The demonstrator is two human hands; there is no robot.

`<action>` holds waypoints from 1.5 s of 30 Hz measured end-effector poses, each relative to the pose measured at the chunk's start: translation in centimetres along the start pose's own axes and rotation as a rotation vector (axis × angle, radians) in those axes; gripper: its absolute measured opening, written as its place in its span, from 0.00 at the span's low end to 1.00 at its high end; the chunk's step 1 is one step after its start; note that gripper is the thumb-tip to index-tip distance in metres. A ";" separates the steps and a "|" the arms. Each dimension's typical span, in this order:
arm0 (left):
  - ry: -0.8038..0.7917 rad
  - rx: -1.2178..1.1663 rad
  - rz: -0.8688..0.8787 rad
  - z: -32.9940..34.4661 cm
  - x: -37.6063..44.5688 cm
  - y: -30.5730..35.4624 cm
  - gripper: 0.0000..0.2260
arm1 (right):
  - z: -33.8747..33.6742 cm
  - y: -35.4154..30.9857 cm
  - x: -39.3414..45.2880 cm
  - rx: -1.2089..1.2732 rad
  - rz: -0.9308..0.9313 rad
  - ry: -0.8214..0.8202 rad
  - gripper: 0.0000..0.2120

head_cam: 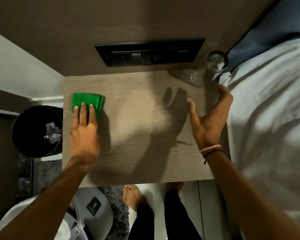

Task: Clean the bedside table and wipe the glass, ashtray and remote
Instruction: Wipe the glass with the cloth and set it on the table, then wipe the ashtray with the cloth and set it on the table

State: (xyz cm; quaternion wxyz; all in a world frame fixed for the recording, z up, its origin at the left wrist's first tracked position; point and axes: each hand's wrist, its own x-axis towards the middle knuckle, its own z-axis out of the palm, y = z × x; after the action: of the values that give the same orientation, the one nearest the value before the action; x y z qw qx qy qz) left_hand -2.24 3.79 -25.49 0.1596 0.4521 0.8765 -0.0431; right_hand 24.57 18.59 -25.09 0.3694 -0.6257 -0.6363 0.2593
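- Left hand [84, 134] flat, fingers straight and close together, pressing folded green cloth [87, 101] onto left part of surface [137, 118].
- Right hand [210, 118] spread, holding nothing, over right side of surface.
- Black bin [36, 130] just left of surface, clear wrappers inside.
- Glass [210, 70] at far right corner, just beyond right fingertips; blurred, contact not discernible.
- Black switch panel [149, 52] on wall behind; bed [270, 110] alongside at right.

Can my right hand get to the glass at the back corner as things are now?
Probably yes. The right hand is open close in front of the glass, with nothing on the bedside table between them.
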 end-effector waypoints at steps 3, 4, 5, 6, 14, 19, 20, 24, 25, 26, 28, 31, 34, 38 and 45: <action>-0.068 -0.039 -0.057 1.9 -0.4 -0.5 0.32 | 0.0 -0.6 -2.3 0.000 -0.004 -0.088 0.35; -0.061 -0.024 -0.065 1.9 -0.6 -0.2 0.34 | -0.1 -0.9 -2.7 -0.005 -0.012 -0.111 0.36; -0.058 0.007 -0.053 1.8 -0.7 0.3 0.36 | -0.2 -1.2 -2.9 -0.013 -0.020 -0.131 0.36; -0.045 0.038 -0.006 1.3 -0.9 1.2 0.38 | -0.8 -1.4 -2.9 -0.030 -0.027 -0.128 0.37; 0.141 0.096 0.568 -3.7 -1.7 17.5 0.35 | -11.9 -1.8 1.5 -0.290 -0.093 0.177 0.36; 0.312 0.109 0.911 -7.4 -5.2 31.0 0.33 | -22.4 1.4 3.6 -0.394 0.050 0.481 0.32; 0.325 0.103 0.987 -7.8 -6.5 34.2 0.33 | -25.1 2.8 3.5 -0.439 0.103 0.548 0.32; 0.335 0.084 1.179 -8.8 -9.6 41.7 0.35 | -30.7 6.8 2.6 -0.621 0.296 0.616 0.30; 0.330 0.083 1.240 -8.6 -10.5 43.5 0.34 | -31.9 8.0 1.9 -0.672 0.369 0.618 0.30; 0.334 0.090 1.304 -8.1 -11.6 45.4 0.34 | -33.3 9.4 1.0 -0.712 0.439 0.615 0.30; 0.340 0.091 1.390 -7.2 -13.3 48.3 0.33 | -34.7 11.5 -0.9 -0.762 0.565 0.580 0.30; 0.337 0.078 1.469 -5.6 -15.1 50.6 0.33 | -34.8 13.4 -3.2 -0.786 0.681 0.500 0.31; 0.316 0.063 1.501 -4.8 -15.7 51.3 0.33 | -34.9 14.0 -3.6 -0.795 0.678 0.499 0.29; 0.301 0.040 1.477 -4.7 -14.7 50.3 0.33 | -35.5 14.2 -3.1 -0.781 0.613 0.562 0.28; 0.331 -0.035 1.277 -8.3 -8.9 42.9 0.31 | -32.5 8.1 -0.1 -0.382 0.410 0.566 0.27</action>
State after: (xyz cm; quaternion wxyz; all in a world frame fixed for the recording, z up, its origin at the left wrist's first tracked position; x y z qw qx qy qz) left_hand 35.17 23.86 -11.88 0.0241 0.8811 0.4497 0.1443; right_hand 55.32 14.83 -12.29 0.3479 -0.8439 -0.4079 0.0219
